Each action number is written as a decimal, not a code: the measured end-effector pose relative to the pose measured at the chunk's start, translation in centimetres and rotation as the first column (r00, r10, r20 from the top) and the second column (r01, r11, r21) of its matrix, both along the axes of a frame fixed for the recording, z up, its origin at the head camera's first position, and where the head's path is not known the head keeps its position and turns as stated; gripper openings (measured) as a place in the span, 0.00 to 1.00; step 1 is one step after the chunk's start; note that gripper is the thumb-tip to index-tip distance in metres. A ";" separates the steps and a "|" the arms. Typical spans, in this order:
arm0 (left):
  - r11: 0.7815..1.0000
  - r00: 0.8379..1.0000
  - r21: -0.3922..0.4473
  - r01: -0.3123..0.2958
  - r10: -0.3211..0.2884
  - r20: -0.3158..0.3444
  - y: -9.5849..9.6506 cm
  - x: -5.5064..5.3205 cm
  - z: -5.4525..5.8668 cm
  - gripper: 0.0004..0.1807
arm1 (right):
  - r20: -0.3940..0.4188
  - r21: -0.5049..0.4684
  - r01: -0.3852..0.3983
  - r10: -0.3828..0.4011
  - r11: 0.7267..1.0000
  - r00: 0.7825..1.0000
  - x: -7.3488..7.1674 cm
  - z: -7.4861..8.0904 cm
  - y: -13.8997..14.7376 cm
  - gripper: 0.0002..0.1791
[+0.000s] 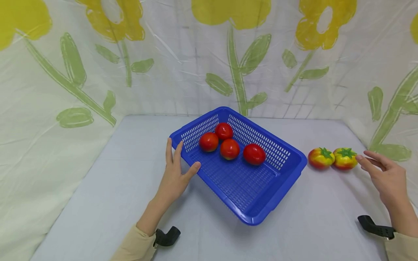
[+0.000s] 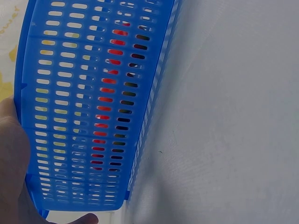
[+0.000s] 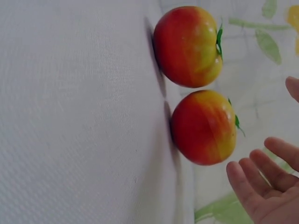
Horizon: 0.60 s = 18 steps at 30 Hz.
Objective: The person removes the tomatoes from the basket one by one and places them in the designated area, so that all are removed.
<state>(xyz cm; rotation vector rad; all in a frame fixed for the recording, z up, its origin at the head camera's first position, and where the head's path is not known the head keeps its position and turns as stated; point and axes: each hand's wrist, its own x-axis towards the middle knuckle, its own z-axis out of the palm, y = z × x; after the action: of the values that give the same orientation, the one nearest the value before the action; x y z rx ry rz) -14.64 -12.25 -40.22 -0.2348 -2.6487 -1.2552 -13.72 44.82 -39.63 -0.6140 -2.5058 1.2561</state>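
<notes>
In the head view, a blue plastic basket [image 1: 248, 216] sits at an angle mid-table, holding several glossy round red fruits [image 1: 229, 149]. My left hand [image 1: 173, 175] touches the basket's left corner with spread, fairly straight fingers, thumb over the rim. The left wrist view shows the basket's slotted wall [image 2: 88, 93] with red visible through the slots. To the right of the basket lie two red-and-yellow tomatoes [image 1: 321, 158] with green leafy tops, side by side. My right hand [image 1: 386, 177] is beside the right-hand tomato [image 3: 204, 128], fingers loosely extended and holding nothing.
A pale cloth covers the table [image 1: 124, 203]. White sheeting [image 1: 176, 72] with painted yellow flowers and green stems rises at the back and both sides. A black wrist-worn device [image 1: 167, 236] is on the left wrist, and another [image 1: 375, 226] on the right.
</notes>
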 end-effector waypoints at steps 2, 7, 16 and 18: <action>1.000 1.000 -0.002 0.000 0.000 0.000 0.0 0.0 0.0 0.50 | 0.008 0.013 0.004 -0.004 1.000 1.000 0.1 0.1 -0.3 0.39; 1.000 1.000 0.005 0.000 0.000 -0.002 -0.1 0.1 -0.1 0.51 | -0.039 0.034 0.000 0.001 0.999 0.999 0.3 1.5 -2.5 0.34; 1.000 1.000 0.022 -0.002 0.002 0.007 0.0 -0.2 -0.4 0.50 | -0.194 0.061 -0.436 0.439 0.898 0.877 0.0 7.9 -10.7 0.26; 1.000 1.000 0.024 -0.003 0.003 0.011 0.0 -0.3 -0.3 0.50 | -0.162 0.073 -0.533 0.538 0.843 0.827 -0.2 9.1 -12.6 0.27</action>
<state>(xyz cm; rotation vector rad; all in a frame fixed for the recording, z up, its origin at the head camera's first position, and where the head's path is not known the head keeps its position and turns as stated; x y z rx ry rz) -14.93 -12.24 -40.56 -0.2207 -2.6410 -1.2904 -13.96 32.19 -30.50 0.2376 -2.6199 1.3724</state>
